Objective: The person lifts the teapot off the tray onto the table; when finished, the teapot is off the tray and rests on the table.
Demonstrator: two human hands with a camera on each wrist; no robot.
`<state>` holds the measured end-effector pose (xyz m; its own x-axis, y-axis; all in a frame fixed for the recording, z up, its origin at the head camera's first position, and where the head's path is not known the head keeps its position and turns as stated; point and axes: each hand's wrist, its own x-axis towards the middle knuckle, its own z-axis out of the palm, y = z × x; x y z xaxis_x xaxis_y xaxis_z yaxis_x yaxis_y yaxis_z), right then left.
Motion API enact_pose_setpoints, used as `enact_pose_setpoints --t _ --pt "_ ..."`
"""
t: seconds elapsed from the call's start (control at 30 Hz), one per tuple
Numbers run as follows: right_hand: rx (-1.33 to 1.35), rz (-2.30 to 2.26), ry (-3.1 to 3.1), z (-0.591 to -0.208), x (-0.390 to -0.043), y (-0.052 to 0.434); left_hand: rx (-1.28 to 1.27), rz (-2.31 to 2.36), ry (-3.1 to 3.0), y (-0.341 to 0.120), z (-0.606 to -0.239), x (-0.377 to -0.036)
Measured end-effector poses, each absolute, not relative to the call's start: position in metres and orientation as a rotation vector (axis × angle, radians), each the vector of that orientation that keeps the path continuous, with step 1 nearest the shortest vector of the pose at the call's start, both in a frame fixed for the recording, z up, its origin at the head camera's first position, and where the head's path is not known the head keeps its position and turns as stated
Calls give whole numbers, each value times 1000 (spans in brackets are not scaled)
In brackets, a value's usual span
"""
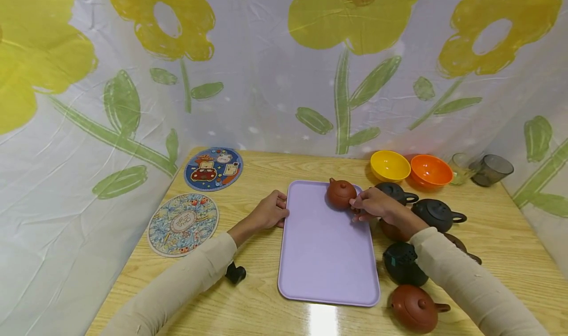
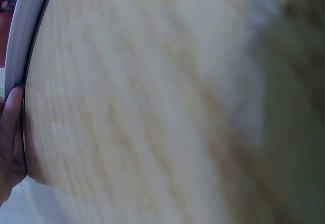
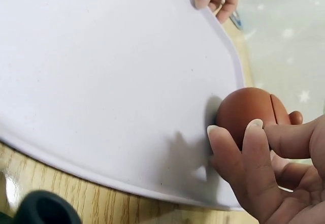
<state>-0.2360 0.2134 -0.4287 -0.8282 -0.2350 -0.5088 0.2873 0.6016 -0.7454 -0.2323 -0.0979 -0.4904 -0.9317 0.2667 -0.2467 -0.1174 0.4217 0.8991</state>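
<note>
We are setting a small round reddish-brown clay teapot onto the far right corner of the flat lilac plastic tray, which is lying on the pale wooden bench. Our right hand is holding the pot, with the fingers curled against its side and the thumb behind it, so the pot is sitting on the tray but not yet let go. Our left hand is resting at the tray's left edge, fingers bent over the rim and steadying it. By our judgement the work is only beginning: this is the single pot on the tray, while several others are waiting on the bench to the right, among them two dark grey teapots, a black one and another reddish-brown one nearest us. Behind them are standing a yellow bowl and an orange bowl.
</note>
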Motion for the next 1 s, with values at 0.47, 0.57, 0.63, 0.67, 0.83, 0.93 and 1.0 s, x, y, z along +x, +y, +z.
enact_pose_setpoints --t 0.47,0.57,0.63,0.67,0.83,0.93,1.0 --pt "68 -1229 2293 -423 -234 215 116 1512 2324 -97 -490 -233" --pt "59 -1229 2301 -419 -233 218 118 1511 2325 -97 -491 -233" --pt "43 -1221 2306 -415 -231 221 120 1513 2326 -97 -491 -234" --pt "39 -1219 2306 -413 -230 222 120 1513 2327 -98 -492 -234" --pt "-26 -1209 2311 -404 -224 232 128 1526 2325 -98 -494 -235" --pt "-77 -1214 2317 -399 -220 239 128 1533 2320 -98 -495 -235" --pt "-113 -1217 2320 -395 -218 244 124 1533 2317 -99 -494 -235"
